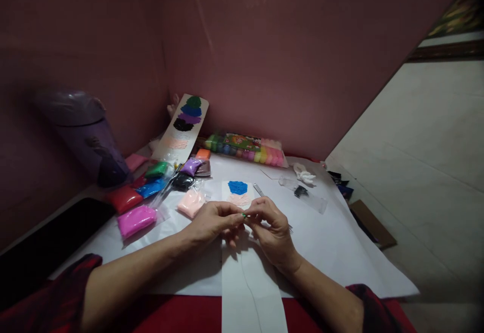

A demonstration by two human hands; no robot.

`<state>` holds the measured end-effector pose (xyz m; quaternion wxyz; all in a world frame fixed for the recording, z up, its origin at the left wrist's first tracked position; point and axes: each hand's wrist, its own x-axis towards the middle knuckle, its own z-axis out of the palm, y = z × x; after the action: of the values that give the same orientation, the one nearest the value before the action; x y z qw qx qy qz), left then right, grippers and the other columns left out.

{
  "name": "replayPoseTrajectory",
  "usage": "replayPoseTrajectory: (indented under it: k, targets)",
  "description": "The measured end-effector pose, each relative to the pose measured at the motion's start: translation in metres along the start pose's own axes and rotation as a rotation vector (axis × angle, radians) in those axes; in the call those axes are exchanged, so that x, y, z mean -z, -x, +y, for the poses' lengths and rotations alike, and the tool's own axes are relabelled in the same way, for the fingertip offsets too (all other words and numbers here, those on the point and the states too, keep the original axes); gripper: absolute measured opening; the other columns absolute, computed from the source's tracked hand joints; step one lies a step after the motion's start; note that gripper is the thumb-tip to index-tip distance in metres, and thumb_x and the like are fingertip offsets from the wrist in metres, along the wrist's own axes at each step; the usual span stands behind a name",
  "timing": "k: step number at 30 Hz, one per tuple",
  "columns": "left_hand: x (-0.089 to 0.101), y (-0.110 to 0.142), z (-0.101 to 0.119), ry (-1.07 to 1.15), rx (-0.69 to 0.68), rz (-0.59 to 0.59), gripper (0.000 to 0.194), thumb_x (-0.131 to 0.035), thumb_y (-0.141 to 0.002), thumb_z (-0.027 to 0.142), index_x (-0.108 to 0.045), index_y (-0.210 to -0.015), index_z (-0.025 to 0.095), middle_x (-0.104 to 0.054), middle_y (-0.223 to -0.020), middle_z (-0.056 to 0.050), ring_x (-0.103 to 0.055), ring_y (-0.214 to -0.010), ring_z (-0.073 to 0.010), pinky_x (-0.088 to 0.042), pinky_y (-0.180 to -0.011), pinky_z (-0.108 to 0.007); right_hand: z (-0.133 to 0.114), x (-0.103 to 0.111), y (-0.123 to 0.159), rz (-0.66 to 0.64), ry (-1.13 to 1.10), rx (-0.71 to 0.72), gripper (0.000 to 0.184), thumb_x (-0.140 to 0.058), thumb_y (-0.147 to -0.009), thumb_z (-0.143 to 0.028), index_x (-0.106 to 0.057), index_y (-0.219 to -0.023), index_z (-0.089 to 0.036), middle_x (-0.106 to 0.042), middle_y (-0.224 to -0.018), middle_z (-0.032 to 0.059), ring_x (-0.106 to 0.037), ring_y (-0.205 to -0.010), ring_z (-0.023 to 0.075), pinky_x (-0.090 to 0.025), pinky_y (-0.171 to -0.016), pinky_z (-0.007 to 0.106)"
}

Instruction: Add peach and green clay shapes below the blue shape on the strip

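Note:
Between the fingertips of both hands is a small bit of green modelling clay (244, 215). My left hand (215, 222) pinches it from one side, and my right hand (273, 229) pinches it from the other. Below them lies a long white card (242, 282) with a thin curved line drawn down it. At its far end are a blue clay patch (238, 187) and a peach clay patch (239, 200) under it. A slim metallic tool (259, 189) lies by the card, partly hidden behind my right hand.
Clay packets, including pink (136, 221), red (124, 198) and peach (191, 202), lie left. A finished-looking patterned card (189, 131) leans at the back beside a multicoloured clay pack (245, 149). A purple tumbler (91, 141) stands far left; a clear plastic case (312, 201) lies right.

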<state>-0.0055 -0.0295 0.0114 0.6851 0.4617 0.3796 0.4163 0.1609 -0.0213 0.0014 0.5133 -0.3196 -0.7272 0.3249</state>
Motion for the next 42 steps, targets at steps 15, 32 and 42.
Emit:
replayPoseTrajectory:
  k: [15, 32, 42]
  targets:
    - [0.0017, 0.0008, -0.0013, -0.200, -0.006, 0.079, 0.041, -0.068, -0.068, 0.052, -0.061, -0.074, 0.012, -0.055, -0.053, 0.002, -0.047, -0.040, -0.0081, -0.034, -0.039, -0.019, -0.0015, 0.0012, 0.0022, -0.036, 0.278, 0.236, 0.015, -0.056, -0.079, -0.007, -0.059, -0.087, -0.019, -0.054, -0.088, 0.0054, -0.055, -0.077, 0.0164, -0.046, -0.056, 0.026]
    - [-0.0003, -0.0009, -0.0004, -0.130, -0.106, 0.036, 0.035, -0.071, -0.071, 0.041, -0.063, -0.085, 0.010, -0.062, -0.056, -0.002, -0.058, -0.048, -0.0123, -0.044, -0.048, -0.022, 0.0013, 0.0019, 0.0026, -0.038, 0.310, 0.253, 0.016, -0.057, -0.082, -0.009, -0.059, -0.092, -0.020, -0.057, -0.094, 0.0066, -0.058, -0.086, 0.0183, -0.051, -0.069, 0.031]
    - [0.0016, -0.0009, -0.0020, -0.022, -0.112, 0.014, 0.045, -0.069, -0.072, 0.044, -0.051, -0.102, 0.015, -0.066, -0.060, -0.002, -0.063, -0.050, -0.0168, -0.050, -0.048, -0.026, -0.0007, 0.0008, 0.0015, -0.044, 0.307, 0.222, 0.016, -0.057, -0.083, -0.012, -0.060, -0.096, -0.021, -0.058, -0.099, 0.0074, -0.059, -0.091, 0.0194, -0.053, -0.072, 0.033]
